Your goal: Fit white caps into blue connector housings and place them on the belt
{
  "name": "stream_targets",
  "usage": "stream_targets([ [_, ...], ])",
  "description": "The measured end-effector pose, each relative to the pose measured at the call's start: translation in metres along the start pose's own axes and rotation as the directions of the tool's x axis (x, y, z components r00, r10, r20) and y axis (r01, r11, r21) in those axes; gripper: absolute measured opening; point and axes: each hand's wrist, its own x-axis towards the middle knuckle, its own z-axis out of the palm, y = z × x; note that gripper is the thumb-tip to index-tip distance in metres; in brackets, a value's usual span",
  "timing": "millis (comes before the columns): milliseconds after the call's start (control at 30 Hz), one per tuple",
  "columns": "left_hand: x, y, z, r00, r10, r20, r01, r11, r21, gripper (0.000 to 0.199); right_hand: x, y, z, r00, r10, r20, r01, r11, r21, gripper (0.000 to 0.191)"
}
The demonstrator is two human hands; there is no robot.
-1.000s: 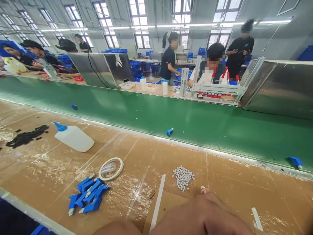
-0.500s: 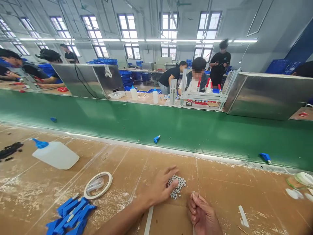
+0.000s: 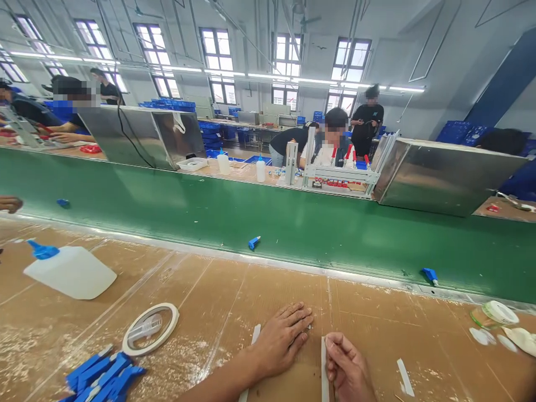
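Note:
My left hand [image 3: 285, 339] lies flat, palm down, on the brown tabletop [image 3: 377, 335], fingers extended. It covers the pile of small grey pieces; only a bit of one [image 3: 310, 326] shows by its fingertips. To its right, my right hand [image 3: 345, 360] is closed, thumb and forefinger pinched at the top of a white strip [image 3: 324, 368] that runs toward the near edge. A second white strip [image 3: 256, 334] shows beside my left hand, partly hidden under the wrist.
At left are a white bottle [image 3: 73, 272], a tape roll [image 3: 173, 326] and blue parts [image 3: 104, 377]. A jar [image 3: 498, 314] stands at right. Behind runs a green belt [image 3: 167, 206] carrying blue pieces. Another person's hand [image 3: 10, 204] shows at far left.
My left hand has flattened over the grey pieces, which were visible beside it before. The white strip under my right fingers now shows. The view has shifted, and a person's hand has appeared at far left.

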Motion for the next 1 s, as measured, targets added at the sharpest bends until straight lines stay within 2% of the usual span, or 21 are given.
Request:
stream_targets([
  [33,0.0,0.0,0.0,1.0,0.008,-0.003,-0.008,1.0,-0.002,0.045,0.004,-0.015,-0.008,0.996,-0.09,-0.024,0.085,0.985,-0.148,0.037],
  [67,0.0,0.0,0.0,1.0,0.019,-0.007,-0.019,1.0,-0.007,0.045,0.011,-0.034,-0.019,0.978,-0.205,-0.039,0.178,0.916,-0.36,0.038],
  [100,0.0,0.001,0.0,0.999,0.028,-0.017,-0.028,1.0,-0.012,0.046,0.02,-0.058,-0.032,0.954,-0.294,-0.05,0.216,0.796,-0.565,0.038],
  [133,0.0,0.001,0.0,0.999,0.034,-0.03,-0.034,0.999,-0.017,0.046,0.032,-0.085,-0.045,0.93,-0.36,-0.073,0.189,0.64,-0.745,0.038],
  [167,0.0,0.001,0.001,0.998,0.038,-0.044,-0.039,0.999,-0.02,0.046,0.046,-0.112,-0.06,0.884,-0.443,-0.15,0.093,0.48,-0.872,0.036],
  [200,0.0,0.001,0.001,0.997,0.042,-0.058,-0.043,0.999,-0.022,0.046,0.061,-0.137,-0.073,0.831,-0.511,-0.221,0.023,0.429,-0.903,0.034],
  [267,-0.001,0.0,0.002,0.996,0.052,-0.078,-0.053,0.998,-0.018,0.047,0.089,-0.177,-0.096,0.752,-0.582,-0.309,-0.084,0.381,-0.921,0.039],
  [333,-0.001,-0.003,0.005,0.993,0.074,-0.092,-0.075,0.997,-0.009,0.048,0.111,-0.198,-0.113,0.7,-0.601,-0.386,-0.192,0.362,-0.912,0.044],
  [467,-0.001,-0.011,0.012,0.981,0.131,-0.145,-0.134,0.991,-0.008,0.057,0.137,-0.202,-0.128,0.611,-0.574,-0.545,-0.372,0.4,-0.838,0.039],
  [567,0.001,-0.016,0.017,0.984,0.132,-0.122,-0.132,0.991,0.001,0.06,0.148,-0.203,-0.13,0.572,-0.566,-0.594,-0.402,0.438,-0.804,0.037],
  [633,0.001,-0.018,0.019,0.987,0.126,-0.095,-0.126,0.992,0.004,0.057,0.151,-0.205,-0.124,0.596,-0.548,-0.586,-0.361,0.469,-0.806,0.033],
  [700,0.0,-0.018,0.019,0.986,0.134,-0.104,-0.137,0.99,-0.018,0.056,0.148,-0.201,-0.11,0.665,-0.512,-0.544,-0.269,0.516,-0.814,0.023],
  [800,-0.004,-0.012,0.015,0.966,0.068,-0.249,-0.104,0.985,-0.137,0.051,0.125,-0.171,-0.072,0.826,-0.391,-0.406,-0.087,0.623,-0.777,0.022],
  [867,-0.005,-0.005,0.007,0.939,-0.095,-0.331,-0.033,0.932,-0.362,0.045,0.098,-0.136,-0.038,0.93,-0.253,-0.268,-0.002,0.724,-0.69,0.028],
  [900,-0.004,-0.001,0.002,0.927,-0.194,-0.32,-0.002,0.852,-0.524,0.044,0.081,-0.117,-0.02,0.961,-0.191,-0.201,0.021,0.773,-0.634,0.035],
  [933,-0.003,0.003,-0.002,0.924,-0.271,-0.269,0.011,0.724,-0.69,0.046,0.065,-0.099,-0.003,0.981,-0.135,-0.14,0.03,0.817,-0.576,0.043],
  [967,-0.002,0.006,-0.006,0.928,-0.316,-0.199,0.012,0.56,-0.829,0.053,0.049,-0.083,0.014,0.996,-0.058,-0.074,0.015,0.875,-0.485,0.05],
  [1000,0.0,0.009,-0.009,0.936,-0.324,-0.136,0.001,0.388,-0.922,0.063,0.034,-0.071,0.029,0.994,0.105,0.026,-0.095,0.965,-0.244,0.05],
])
